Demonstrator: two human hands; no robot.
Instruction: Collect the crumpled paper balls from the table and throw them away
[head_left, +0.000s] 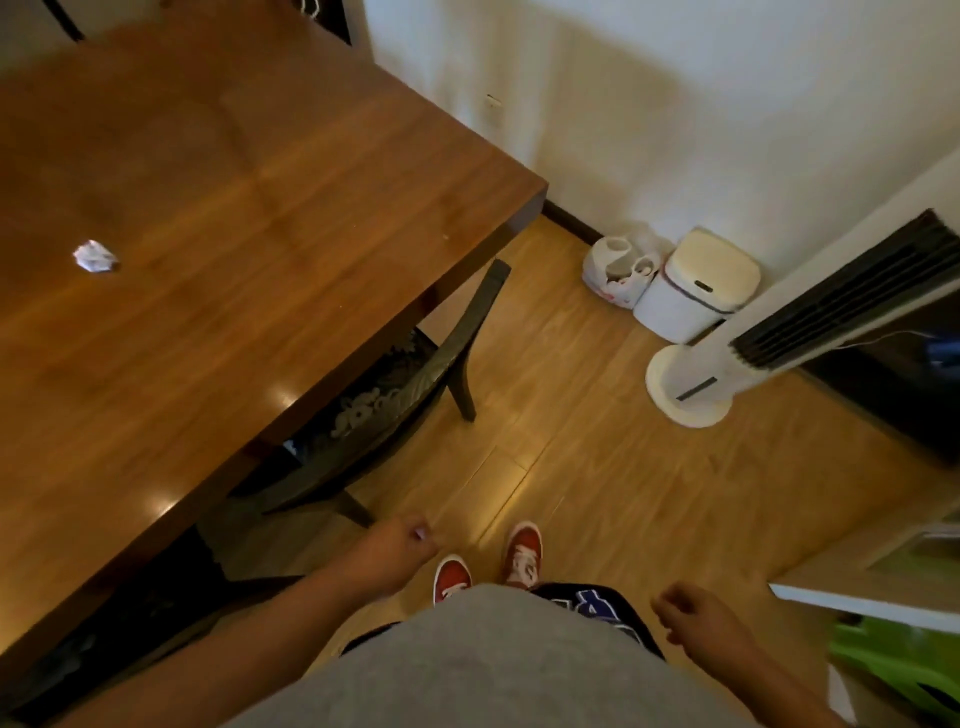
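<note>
At lower centre, your left hand (400, 551) is closed on a paper scrap (418, 532), right hand (691, 616) loosely curled, empty; carry it to the lidded bin (696, 286) at right.

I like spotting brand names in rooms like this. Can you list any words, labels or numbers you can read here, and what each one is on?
None can be read in full.
Dark shorts: large blue and white letters, partly hidden by the grey shirt; unreadable.
White plastic bag: reddish print, too blurred.
Paper ball on the table: faint marks, too small.
Bin and tower fan: no legible label.
</note>
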